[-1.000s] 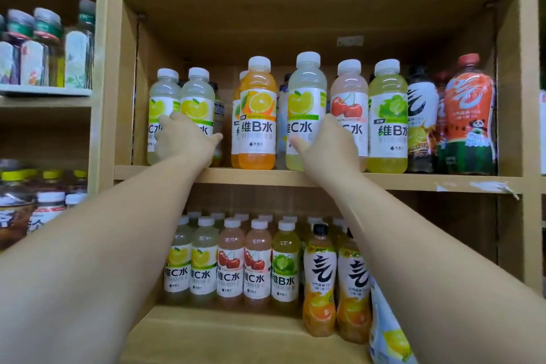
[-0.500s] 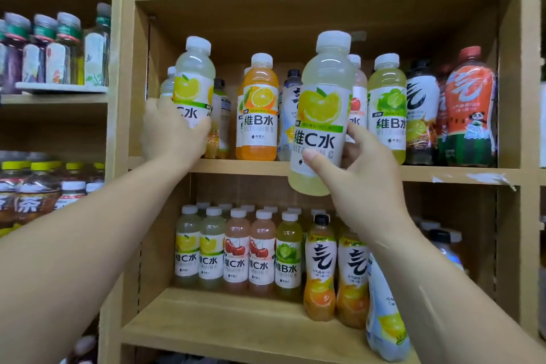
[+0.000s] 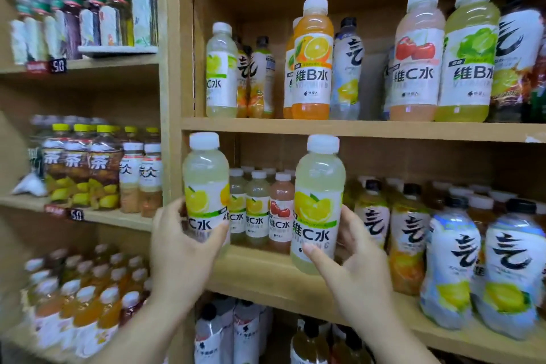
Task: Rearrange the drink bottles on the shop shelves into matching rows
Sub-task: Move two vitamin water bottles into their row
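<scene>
Both upright, L hand (image 3: 181,251) grips lemon btl (image 3: 205,183), R hand (image 3: 360,272) grips 2nd btl (image 3: 319,186)

- Left lemon bottle (image 3: 206,186): pale yellow drink, white cap, lemon label; upright, held in the left hand (image 3: 183,254) in front of the lower shelf's (image 3: 266,272) left end.
- Right lemon bottle (image 3: 319,204): same kind, upright, gripped low by the right hand (image 3: 354,263), in front of the same shelf.

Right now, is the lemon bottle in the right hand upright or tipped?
Upright, leaning slightly: the lemon bottle in the right hand has its white cap nearly above its base.
</scene>
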`<state>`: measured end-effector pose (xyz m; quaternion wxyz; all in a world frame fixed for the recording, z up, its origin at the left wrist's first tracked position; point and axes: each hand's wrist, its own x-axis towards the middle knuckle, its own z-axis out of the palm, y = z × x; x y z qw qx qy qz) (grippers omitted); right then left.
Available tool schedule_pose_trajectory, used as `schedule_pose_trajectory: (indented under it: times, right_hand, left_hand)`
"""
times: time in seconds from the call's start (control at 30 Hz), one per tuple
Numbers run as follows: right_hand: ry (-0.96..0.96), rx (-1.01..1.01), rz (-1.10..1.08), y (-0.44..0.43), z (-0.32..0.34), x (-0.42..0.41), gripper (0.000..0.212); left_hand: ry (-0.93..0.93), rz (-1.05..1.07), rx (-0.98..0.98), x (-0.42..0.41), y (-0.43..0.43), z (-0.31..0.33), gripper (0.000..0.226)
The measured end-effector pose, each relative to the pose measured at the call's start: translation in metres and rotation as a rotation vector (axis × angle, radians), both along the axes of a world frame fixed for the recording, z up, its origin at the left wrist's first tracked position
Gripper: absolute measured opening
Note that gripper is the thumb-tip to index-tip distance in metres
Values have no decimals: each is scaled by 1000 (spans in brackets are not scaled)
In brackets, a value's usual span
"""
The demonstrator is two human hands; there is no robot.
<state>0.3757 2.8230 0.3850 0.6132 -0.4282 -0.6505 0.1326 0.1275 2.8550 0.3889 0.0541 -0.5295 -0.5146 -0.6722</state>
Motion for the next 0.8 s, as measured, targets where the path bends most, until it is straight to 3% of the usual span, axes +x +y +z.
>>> schedule_pose_trajectory:
  times: [0.23,0.47,0.8]
  right_hand:
    - [-54,-189,-35,51,-51,-21,90]
    - [-66,-291,-54,97,-65,-33,82]
    - [-158,-347,-69,124,-69,-40,67]
  left_hand:
    - [-43,-15,-187,5,43,-63,63]
    - [-48,-72,-265,7,81,-66,59]
    - [16,-60,-280,-11,95,-91,80]
